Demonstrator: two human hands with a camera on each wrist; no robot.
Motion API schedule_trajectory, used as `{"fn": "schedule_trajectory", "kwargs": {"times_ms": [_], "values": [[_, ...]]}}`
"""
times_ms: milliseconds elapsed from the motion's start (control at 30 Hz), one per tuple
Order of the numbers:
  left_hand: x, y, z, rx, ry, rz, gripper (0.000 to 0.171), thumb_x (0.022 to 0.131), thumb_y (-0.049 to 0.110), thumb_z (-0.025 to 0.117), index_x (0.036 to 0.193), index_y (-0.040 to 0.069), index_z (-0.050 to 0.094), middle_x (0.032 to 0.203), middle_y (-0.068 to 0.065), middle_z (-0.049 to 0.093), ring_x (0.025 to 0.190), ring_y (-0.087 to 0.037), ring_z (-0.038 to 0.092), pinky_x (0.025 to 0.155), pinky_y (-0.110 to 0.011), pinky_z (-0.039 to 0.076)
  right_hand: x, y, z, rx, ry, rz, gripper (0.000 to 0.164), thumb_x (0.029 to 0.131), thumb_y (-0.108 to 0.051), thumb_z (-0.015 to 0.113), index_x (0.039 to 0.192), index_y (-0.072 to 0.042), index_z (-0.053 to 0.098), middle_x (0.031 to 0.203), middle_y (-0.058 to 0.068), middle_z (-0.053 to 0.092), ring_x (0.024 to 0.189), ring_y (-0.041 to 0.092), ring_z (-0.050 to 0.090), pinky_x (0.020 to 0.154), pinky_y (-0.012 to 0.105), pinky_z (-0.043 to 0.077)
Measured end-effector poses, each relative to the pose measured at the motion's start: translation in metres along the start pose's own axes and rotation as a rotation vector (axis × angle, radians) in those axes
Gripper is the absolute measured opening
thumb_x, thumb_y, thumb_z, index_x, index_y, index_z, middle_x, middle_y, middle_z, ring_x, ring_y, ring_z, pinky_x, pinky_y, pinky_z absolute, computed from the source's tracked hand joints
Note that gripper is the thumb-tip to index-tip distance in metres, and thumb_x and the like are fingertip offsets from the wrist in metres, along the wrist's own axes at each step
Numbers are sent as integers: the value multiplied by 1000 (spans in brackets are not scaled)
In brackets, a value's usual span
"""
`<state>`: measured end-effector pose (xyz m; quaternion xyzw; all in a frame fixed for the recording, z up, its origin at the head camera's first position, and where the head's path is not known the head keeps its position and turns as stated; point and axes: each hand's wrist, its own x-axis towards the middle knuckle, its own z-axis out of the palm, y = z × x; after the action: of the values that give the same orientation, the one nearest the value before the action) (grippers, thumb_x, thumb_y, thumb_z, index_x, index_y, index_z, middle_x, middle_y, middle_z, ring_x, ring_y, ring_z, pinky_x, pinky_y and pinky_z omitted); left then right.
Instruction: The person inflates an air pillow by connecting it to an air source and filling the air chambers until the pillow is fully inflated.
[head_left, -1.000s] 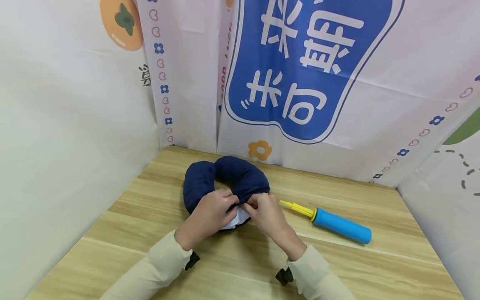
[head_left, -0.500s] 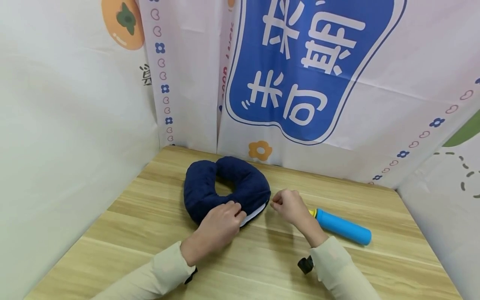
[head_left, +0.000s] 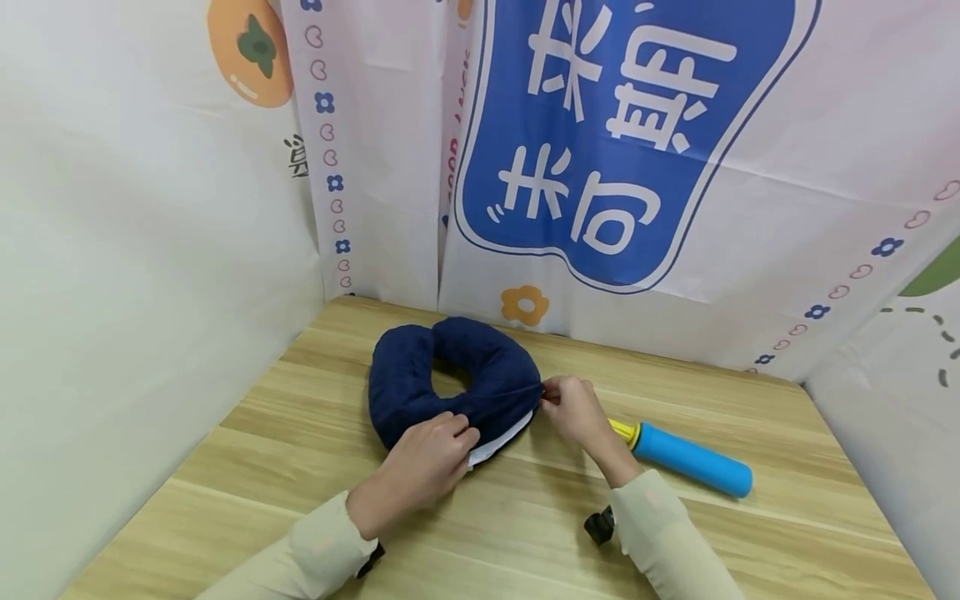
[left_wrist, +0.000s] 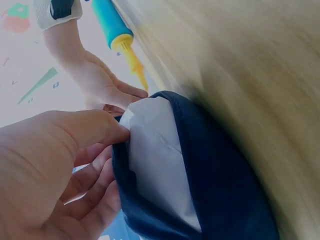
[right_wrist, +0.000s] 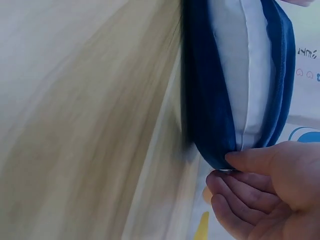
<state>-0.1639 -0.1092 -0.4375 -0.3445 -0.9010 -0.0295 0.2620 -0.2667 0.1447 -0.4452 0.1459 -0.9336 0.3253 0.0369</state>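
A navy U-shaped neck pillow lies on the table, its zipped cover parted along the near right side. White inner material shows through that gap. My left hand pinches the upper edge of the cover between thumb and fingers, at the front of the pillow. At the right end of the opening, my right hand pinches the corner of the cover, where the zipper ends. Whether a zipper pull is between those fingertips is hidden.
To the right of my right hand lies a blue and yellow hand pump, its nozzle partly behind that hand. Printed white sheets stand around the back and sides of the wooden table.
My right hand has moved from the middle of the opening to its right end, now gripping the corner. My left hand has shifted slightly toward the front. The white gap has become narrower.
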Motion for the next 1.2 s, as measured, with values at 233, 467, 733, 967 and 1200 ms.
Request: {"fn": "schedule_trajectory", "kwargs": {"times_ms": [233, 467, 733, 967, 1200], "values": [[-4, -6, -5, -54, -56, -19, 12, 87, 12, 82, 90, 14, 71, 82, 2, 62, 72, -14, 56, 65, -27, 55, 3, -4, 2, -30, 22, -18, 15, 98, 0, 70, 110, 5, 77, 103, 17, 81, 96, 28, 79, 83, 38, 64], [-7, -21, -10, -89, -94, -45, 18, 83, 11, 86, 91, 14, 71, 85, 2, 65, 77, -15, 60, 69, -31, 57, 3, -3, 3, -49, 4, 0, 9, 97, -7, 72, 90, -3, 76, 81, 7, 78, 71, 13, 70, 67, 29, 59], [-8, -46, -15, -63, -83, -81, 26, 78, 4, 84, 78, 16, 61, 77, 5, 55, 71, -12, 50, 62, -27, 48, -15, -14, -1, -49, -12, -46, 10, 93, -8, 73, 83, -7, 71, 76, 3, 74, 66, 9, 66, 61, 23, 55], [-7, -73, -18, -13, -50, -83, 26, 73, 0, 84, 78, 12, 62, 76, 2, 56, 71, -17, 52, 63, -31, 50, -39, -39, -6, -60, -25, -138, 13, 93, -5, 72, 81, -9, 69, 75, 1, 73, 65, 6, 64, 59, 20, 53], [1, -101, -10, -37, -48, -111, 22, 74, -3, 83, 92, 4, 70, 83, -5, 63, 78, -24, 60, 68, -38, 56, -58, -58, 0, -48, -41, -181, 9, 94, -4, 72, 86, -7, 71, 76, 2, 74, 65, 5, 64, 58, 18, 52]]}}
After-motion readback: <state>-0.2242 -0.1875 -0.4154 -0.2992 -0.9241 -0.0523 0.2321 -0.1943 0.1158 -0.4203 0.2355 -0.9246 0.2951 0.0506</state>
